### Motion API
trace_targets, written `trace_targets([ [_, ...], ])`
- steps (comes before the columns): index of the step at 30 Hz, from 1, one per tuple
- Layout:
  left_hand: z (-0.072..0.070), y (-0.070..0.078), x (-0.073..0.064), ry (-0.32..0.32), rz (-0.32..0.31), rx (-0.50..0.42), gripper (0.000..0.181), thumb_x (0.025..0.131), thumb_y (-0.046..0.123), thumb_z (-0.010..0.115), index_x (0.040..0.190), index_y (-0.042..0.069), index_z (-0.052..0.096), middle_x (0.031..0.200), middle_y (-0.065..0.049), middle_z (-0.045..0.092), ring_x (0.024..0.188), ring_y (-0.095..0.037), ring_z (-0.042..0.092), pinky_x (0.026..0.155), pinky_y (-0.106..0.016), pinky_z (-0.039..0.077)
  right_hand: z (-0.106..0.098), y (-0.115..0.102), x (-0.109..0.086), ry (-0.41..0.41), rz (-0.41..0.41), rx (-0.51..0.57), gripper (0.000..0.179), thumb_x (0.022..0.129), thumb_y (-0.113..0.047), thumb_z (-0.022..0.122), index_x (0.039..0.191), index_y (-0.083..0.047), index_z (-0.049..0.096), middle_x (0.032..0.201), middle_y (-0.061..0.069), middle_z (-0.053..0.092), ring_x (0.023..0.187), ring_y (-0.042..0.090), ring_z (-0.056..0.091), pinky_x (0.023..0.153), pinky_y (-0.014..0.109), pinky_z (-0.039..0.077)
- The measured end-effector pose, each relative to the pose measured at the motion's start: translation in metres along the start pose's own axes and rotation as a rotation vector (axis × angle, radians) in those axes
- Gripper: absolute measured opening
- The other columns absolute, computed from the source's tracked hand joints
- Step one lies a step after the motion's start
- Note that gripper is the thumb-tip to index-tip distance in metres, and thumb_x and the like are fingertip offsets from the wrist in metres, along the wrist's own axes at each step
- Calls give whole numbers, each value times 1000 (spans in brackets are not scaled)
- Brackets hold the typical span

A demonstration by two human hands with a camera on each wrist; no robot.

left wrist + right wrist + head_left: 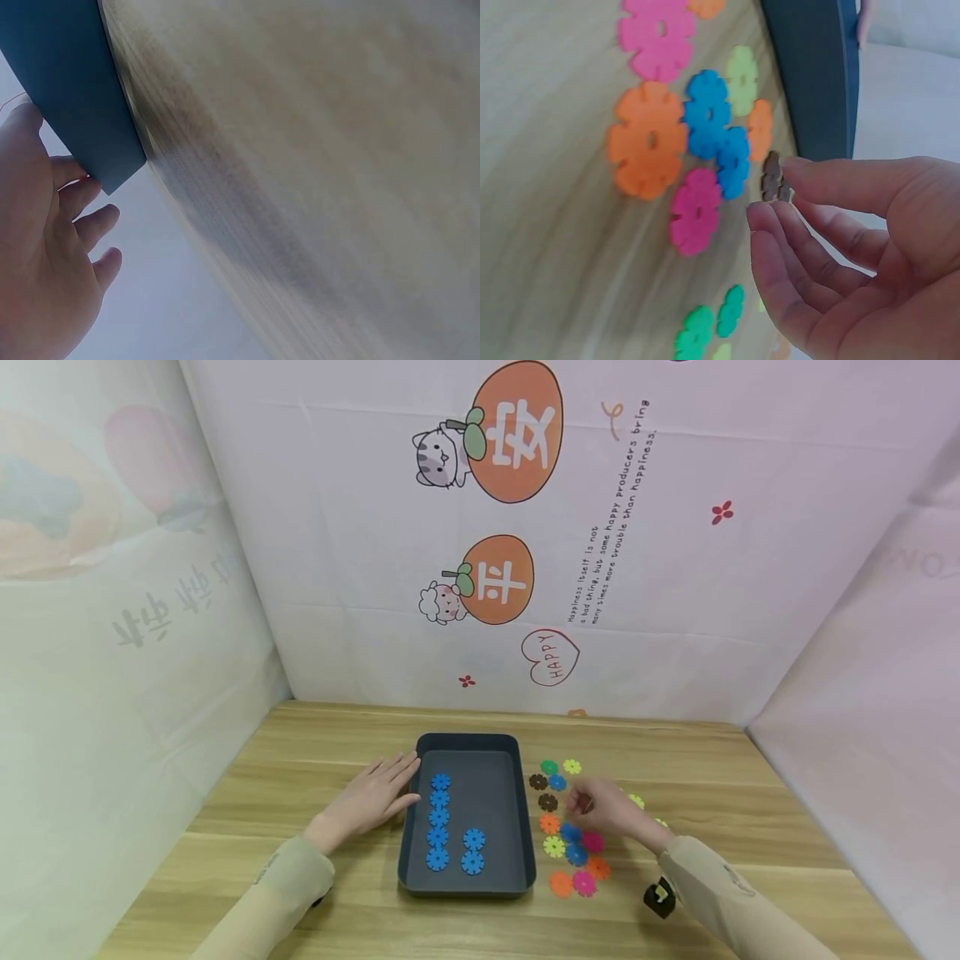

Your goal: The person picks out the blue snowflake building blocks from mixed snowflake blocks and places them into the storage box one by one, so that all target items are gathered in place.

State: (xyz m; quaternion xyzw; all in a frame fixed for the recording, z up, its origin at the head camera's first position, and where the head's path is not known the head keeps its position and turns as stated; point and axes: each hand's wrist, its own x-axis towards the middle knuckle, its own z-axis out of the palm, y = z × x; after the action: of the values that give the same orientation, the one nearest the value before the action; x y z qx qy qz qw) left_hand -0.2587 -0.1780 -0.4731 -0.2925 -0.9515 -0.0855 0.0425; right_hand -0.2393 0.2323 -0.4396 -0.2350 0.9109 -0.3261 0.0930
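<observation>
My left hand (375, 797) lies along the left side of a dark grey tray (480, 881), its outstretched fingers and thumb touching the rim. Inside the tray, several blue snowflake discs (438, 817) form a column at the left. Two more blue discs (473, 850) sit to their right. My right hand (611, 810) hovers over loose discs on the table, fingers bent and a gap between thumb and fingertips. Beyond those fingertips in the right wrist view shows a brown disc (770, 176). Below the hand in the head view lie blue discs (576, 854) and a pink disc (592, 842).
Right of the tray, orange (561, 884), yellow (554, 847), green (550, 767) and brown discs (537, 782) are scattered on the wooden table (360, 918). A small black object (660, 897) sits by the right sleeve. Printed white cloth (360, 568) encloses the table.
</observation>
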Motion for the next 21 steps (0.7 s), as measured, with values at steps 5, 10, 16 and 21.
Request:
trace_targets([
  [5, -1, 1, 0, -3, 0, -3, 66, 104, 48, 43, 155, 6, 33, 162, -13, 32, 149, -35, 34, 122, -56, 27, 4, 8, -3, -44, 83, 19, 20, 77, 1, 77, 91, 1, 63, 88, 11, 68, 80, 13, 60, 66, 17, 52],
  [10, 0, 0, 0, -7, -3, -8, 66, 104, 47, 43, 155, 6, 33, 162, -13, 31, 149, -35, 33, 123, -56, 26, 9, 13, -3, -41, 102, -11, 20, 76, -2, 80, 90, -1, 64, 87, 7, 67, 79, 12, 58, 67, 18, 51],
  [16, 1, 0, 1, -16, -8, -11, 66, 104, 46, 45, 155, 6, 33, 163, -13, 31, 150, -35, 33, 123, -56, 26, 14, 13, -3, -38, 114, -43, 17, 77, -4, 80, 88, -4, 66, 83, 4, 66, 76, 12, 56, 66, 19, 49],
  [21, 0, 0, 1, -19, -9, -6, 66, 104, 46, 44, 155, 6, 32, 163, -13, 30, 150, -35, 33, 123, -56, 26, 15, 14, -2, -29, 108, -68, 15, 79, -5, 79, 87, -5, 67, 81, 2, 65, 74, 10, 55, 65, 19, 48],
])
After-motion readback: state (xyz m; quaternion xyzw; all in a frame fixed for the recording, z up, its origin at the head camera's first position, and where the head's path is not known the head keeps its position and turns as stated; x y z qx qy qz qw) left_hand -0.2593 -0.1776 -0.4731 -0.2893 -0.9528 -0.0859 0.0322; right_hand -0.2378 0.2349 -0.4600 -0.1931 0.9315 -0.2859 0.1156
